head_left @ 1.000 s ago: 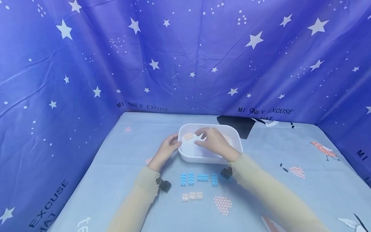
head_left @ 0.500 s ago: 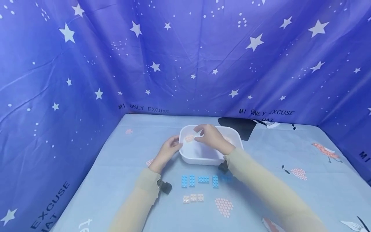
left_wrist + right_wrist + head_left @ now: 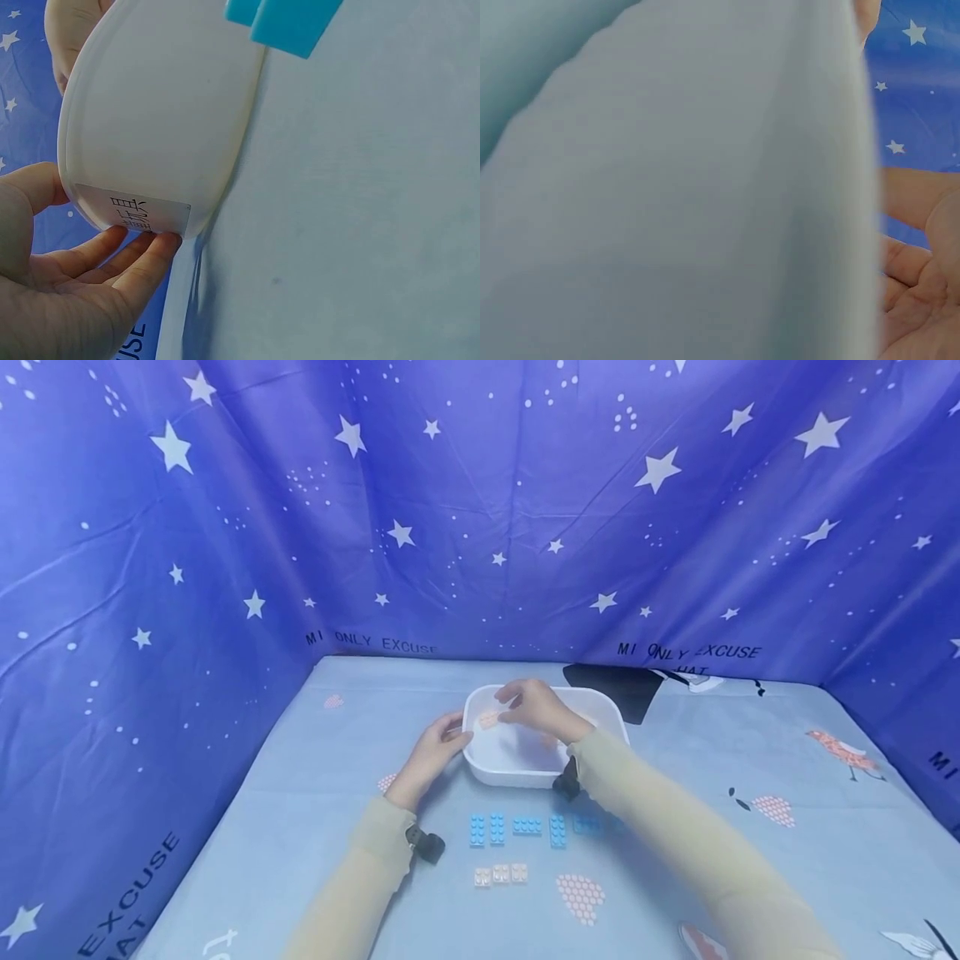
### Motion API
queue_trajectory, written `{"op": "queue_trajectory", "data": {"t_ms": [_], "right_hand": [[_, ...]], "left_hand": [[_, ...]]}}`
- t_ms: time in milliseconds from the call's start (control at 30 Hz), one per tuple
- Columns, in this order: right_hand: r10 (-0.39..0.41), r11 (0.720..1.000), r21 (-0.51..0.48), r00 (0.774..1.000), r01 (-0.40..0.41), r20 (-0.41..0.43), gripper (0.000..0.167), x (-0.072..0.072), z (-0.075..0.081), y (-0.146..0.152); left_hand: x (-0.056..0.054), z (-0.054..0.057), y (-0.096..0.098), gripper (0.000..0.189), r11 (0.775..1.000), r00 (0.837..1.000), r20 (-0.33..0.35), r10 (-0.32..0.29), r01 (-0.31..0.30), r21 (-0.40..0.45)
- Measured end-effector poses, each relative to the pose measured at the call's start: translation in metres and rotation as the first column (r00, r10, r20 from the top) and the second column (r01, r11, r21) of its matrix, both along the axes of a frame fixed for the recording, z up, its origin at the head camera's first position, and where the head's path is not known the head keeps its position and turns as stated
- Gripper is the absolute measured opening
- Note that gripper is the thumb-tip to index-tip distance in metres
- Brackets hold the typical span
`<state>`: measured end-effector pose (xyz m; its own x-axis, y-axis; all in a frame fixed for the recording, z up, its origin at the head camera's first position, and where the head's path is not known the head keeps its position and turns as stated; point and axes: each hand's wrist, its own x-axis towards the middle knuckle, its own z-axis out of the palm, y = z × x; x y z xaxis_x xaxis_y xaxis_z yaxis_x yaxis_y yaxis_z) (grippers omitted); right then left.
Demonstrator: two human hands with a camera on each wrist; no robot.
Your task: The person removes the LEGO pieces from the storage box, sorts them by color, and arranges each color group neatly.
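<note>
A white plastic box (image 3: 517, 777) stands on the table, with a dark-lettered label (image 3: 135, 210) on its end wall in the left wrist view. My left hand (image 3: 433, 752) holds the box's left end, thumb at the rim and fingers against the outer wall. Over the box's inside is my right hand (image 3: 538, 706), thumb and fingers bent and apart. Just left of its thumb lies an orange building brick (image 3: 488, 718) on the box floor. More orange (image 3: 549, 740) shows beneath the right hand, partly hidden. The box wall covers much of the right wrist view.
In front of the box lie several blue building bricks (image 3: 527, 826) in a row, the rightmost partly behind the right sleeve. Nearer to me sit three small clear bricks (image 3: 500, 873). A starry blue curtain (image 3: 510, 527) hangs behind the patterned tablecloth (image 3: 697, 752).
My right hand has shifted slightly left within the box, closer to the orange brick. The left hand stays on the box's end. The view has tipped up a little.
</note>
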<state>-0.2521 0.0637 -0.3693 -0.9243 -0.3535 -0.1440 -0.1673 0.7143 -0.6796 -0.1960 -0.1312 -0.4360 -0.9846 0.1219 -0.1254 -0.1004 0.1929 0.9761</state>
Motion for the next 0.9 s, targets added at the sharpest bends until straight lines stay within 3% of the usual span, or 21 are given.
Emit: {"op": "queue_trajectory", "data": {"t_ms": [367, 400, 600, 633, 900], "right_hand": [[-0.030, 0.999, 0.017, 0.999, 0.029, 0.038, 0.041, -0.006, -0.020, -0.009], [-0.033, 0.999, 0.015, 0.999, 0.033, 0.040, 0.041, -0.006, -0.021, -0.009], [-0.013, 1.000, 0.015, 1.000, 0.013, -0.011, 0.040, -0.009, -0.029, -0.008], [-0.009, 1.000, 0.024, 1.000, 0.009, -0.023, 0.039, -0.009, -0.030, -0.008], [-0.015, 0.997, 0.069, 0.999, 0.017, -0.035, 0.040, -0.011, -0.034, -0.014]], "left_hand": [[0.000, -0.001, 0.001, 0.055, 1.000, 1.000, -0.015, 0.005, -0.005, 0.013], [0.002, 0.004, 0.001, 0.055, 1.000, 1.000, -0.014, -0.002, 0.002, 0.012], [0.003, 0.004, 0.002, 0.054, 1.000, 1.000, -0.016, -0.002, 0.002, 0.000], [0.001, -0.001, 0.002, 0.054, 1.000, 1.000, -0.014, 0.005, -0.005, 0.000], [-0.001, 0.001, 0.002, 0.053, 1.000, 1.000, -0.010, 0.011, -0.011, -0.003]]}}
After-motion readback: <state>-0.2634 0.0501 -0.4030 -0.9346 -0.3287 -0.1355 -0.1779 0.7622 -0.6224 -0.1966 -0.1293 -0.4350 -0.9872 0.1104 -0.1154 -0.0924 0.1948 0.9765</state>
